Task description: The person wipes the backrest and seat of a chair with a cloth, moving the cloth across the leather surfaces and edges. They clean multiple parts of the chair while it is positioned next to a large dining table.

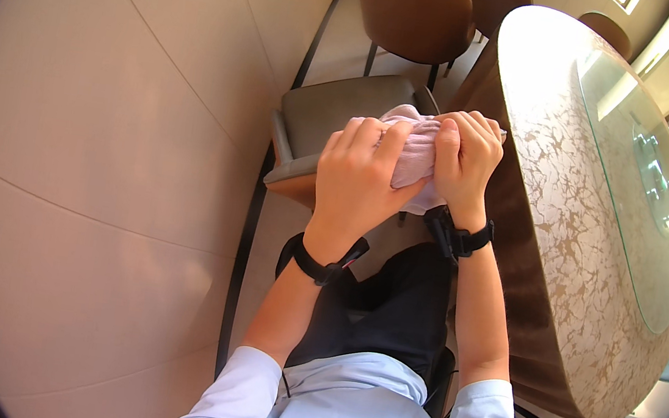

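Observation:
A bunched pink cloth (416, 153) is held in the air between both hands, in front of my knees. My left hand (359, 171) grips its left side, fingers curled over the top and thumb along the lower edge. On the other side my right hand (467, 154) clutches the cloth in a fist close to the table's edge. Folds gather tightly between the two hands, and a paler part hangs beneath. The hands hide much of the cloth. Black bands are strapped around both wrists.
An oval marble-patterned table (548, 194) with a glass turntable (640, 175) stands on my right. A grey armchair (341, 114) lies beyond my hands, with a brown chair (416, 12) farther off. A beige panelled wall (102, 176) runs along my left.

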A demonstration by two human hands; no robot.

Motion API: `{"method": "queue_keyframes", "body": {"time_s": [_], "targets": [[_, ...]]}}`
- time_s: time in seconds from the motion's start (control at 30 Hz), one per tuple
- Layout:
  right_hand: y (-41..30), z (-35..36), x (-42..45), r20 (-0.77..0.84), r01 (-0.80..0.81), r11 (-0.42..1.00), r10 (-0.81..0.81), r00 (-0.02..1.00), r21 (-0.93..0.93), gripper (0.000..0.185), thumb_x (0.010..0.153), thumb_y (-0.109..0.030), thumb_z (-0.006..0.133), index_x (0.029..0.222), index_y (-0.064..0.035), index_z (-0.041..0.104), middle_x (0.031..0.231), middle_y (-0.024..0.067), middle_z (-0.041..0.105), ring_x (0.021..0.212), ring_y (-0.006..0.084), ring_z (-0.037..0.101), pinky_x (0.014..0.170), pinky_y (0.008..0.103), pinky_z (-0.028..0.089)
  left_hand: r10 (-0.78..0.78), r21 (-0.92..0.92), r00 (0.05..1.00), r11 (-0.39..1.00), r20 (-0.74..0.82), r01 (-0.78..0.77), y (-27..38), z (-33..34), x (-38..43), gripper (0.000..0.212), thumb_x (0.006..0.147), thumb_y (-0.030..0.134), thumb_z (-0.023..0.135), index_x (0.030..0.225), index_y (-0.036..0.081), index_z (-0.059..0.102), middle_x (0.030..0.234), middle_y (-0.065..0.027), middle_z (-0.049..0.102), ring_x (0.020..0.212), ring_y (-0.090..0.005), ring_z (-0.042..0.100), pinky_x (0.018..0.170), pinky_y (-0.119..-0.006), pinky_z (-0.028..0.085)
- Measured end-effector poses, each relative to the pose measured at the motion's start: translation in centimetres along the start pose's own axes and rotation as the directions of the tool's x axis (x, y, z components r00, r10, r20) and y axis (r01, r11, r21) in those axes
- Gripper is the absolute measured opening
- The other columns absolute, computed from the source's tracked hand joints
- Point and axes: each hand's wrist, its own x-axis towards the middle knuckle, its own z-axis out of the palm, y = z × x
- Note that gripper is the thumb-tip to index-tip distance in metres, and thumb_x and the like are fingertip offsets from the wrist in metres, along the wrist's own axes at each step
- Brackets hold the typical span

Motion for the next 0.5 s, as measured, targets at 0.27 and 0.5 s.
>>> {"method": "queue_keyframes", "body": {"time_s": [0.27,0.5], "targets": [[0.05,0.15,0.08,-0.009,0.01,0.999,-0.009,1.0,0.031,0.021,0.083,-0.013,0.055,0.066,-0.005,0.064,0.061,0.0057,0.06,0.059,0.0227,0.054,0.066,0.0349,0.04,-0.013,0.014,1.0,1.0,0.009,0.013,0.11,-0.22,-0.1,0.059,0.06,0.026,0.086,0.114,0.012,0.065,0.087,-0.005,0.06,0.081,-0.0258,0.06,0.069,-0.039,0.049],[-0.69,-0.66,0.53,0.082,-0.071,0.997,0.072,0.994,-0.012,0.019,0.082,-0.014,0.057,0.067,-0.0049,0.064,0.06,0.0062,0.058,0.06,0.0239,0.054,0.068,0.0356,0.041,-0.011,0.002,1.0,1.0,-0.006,0.011,0.04,0.05,0.07,0.057,0.062,0.027,0.086,0.113,0.013,0.066,0.086,-0.0046,0.06,0.081,-0.0256,0.06,0.07,-0.039,0.049]]}}
